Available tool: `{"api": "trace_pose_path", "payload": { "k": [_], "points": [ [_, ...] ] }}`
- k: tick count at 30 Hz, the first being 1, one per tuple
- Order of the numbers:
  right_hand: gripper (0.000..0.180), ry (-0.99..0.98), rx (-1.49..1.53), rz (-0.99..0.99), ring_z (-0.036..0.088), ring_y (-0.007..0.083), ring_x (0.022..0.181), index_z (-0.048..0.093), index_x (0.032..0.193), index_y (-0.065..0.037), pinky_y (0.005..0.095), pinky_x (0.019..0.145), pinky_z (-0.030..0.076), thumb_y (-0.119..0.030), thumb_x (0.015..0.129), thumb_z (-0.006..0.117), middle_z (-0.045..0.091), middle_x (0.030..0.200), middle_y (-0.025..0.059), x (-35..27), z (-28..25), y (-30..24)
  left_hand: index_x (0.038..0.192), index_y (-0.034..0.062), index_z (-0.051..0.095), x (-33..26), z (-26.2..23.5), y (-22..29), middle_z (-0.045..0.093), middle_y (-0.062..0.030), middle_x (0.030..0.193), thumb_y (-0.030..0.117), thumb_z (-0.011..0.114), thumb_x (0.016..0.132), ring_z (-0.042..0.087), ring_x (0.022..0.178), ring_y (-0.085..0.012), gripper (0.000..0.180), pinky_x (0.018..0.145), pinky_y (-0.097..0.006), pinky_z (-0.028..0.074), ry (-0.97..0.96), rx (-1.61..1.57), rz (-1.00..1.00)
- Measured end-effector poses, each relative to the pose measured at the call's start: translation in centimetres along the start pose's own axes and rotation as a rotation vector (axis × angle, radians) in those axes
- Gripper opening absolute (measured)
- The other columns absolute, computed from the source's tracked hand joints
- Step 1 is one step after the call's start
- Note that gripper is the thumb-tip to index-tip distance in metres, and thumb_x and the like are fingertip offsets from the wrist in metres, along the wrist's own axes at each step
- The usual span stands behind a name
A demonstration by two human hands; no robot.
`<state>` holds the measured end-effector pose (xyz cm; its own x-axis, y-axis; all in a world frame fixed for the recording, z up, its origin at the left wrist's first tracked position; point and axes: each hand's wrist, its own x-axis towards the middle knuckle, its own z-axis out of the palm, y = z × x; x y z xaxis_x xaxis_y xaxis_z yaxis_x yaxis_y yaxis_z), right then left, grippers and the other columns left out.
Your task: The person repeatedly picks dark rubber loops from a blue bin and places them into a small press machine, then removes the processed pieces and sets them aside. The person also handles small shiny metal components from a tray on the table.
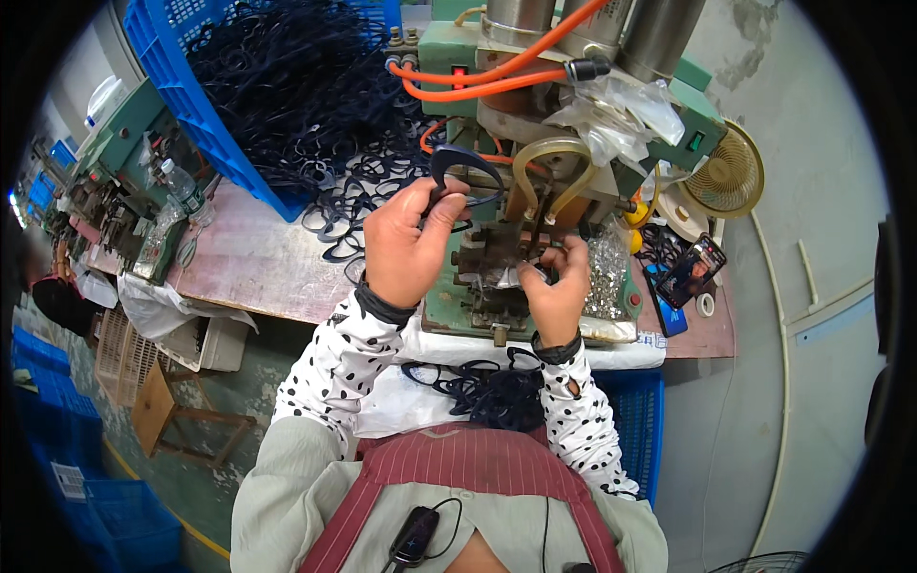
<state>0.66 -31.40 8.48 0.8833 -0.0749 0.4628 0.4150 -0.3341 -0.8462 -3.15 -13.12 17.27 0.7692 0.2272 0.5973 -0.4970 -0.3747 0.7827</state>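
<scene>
I note a dark elastic loop [465, 172] raised in front of the green press machine [497, 258], its lower end pinched between thumb and fingers of the left hand [409, 246]. That hand is lifted, wrist bent back, knuckles toward me. The right hand [559, 286] sits lower, just beside the machine's metal jaw block [492, 258], fingertips pressed together on a small piece I cannot identify. Both forearms, in spotted sleeves, come up from below. More dark loops [492, 392] lie heaped on my lap, others fill the blue crate [191, 105] at left. A phone [695, 270] rests on the bench [258, 263] at right
</scene>
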Motion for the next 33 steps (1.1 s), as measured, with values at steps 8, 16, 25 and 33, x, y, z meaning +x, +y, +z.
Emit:
{"api": "trace_pose_path", "payload": {
  "k": [8,16,25,33],
  "points": [
    [0.056,-0.096,0.550,0.155,0.057,0.0154,0.080,0.041,0.123,0.004,0.0292,0.079,0.044,0.000,0.074,0.068,0.067,0.090,0.0095,0.3,-0.1,-1.5,0.101,-0.0033,0.064,0.0,0.2,0.2,0.068,-0.0079,0.092,0.005,0.059,0.094,0.068,0.079,-0.0136,0.012,0.069,-0.024,0.052,0.010,-0.008,0.009],
    [0.056,-0.029,0.649,0.226,0.056,0.0130,0.083,0.039,0.124,0.007,0.0262,0.079,0.044,0.001,0.076,0.065,0.065,0.091,0.0085,-0.4,0.4,-1.3,0.099,-0.0016,0.065,0.1,0.5,-0.1,0.069,-0.0104,0.085,0.003,0.062,0.090,0.071,0.075,-0.0160,0.011,0.065,-0.025,0.052,0.043,0.021,0.037],
    [0.054,0.021,0.703,0.187,0.057,0.0126,0.084,0.040,0.124,0.005,0.0259,0.078,0.046,0.003,0.077,0.065,0.064,0.093,0.0089,-0.6,0.7,-0.6,0.095,0.0009,0.066,0.2,0.9,0.1,0.068,-0.0105,0.080,0.007,0.063,0.089,0.066,0.071,-0.0225,0.010,0.065,-0.031,0.051,0.064,-0.014,0.084],
    [0.049,-0.051,0.463,0.074,0.061,0.0161,0.087,0.044,0.121,0.002,0.0279,0.081,0.047,0.000,0.079,0.069,0.065,0.094,0.0112,-0.1,0.6,0.4,0.109,0.0036,0.066,-6.8,3.1,-2.8,0.068,-0.0092,0.102,0.003,0.067,0.076,0.065,0.089,-0.0276,0.033,0.080,-0.040,0.051,-0.163,0.115,0.743]
  ]
}}
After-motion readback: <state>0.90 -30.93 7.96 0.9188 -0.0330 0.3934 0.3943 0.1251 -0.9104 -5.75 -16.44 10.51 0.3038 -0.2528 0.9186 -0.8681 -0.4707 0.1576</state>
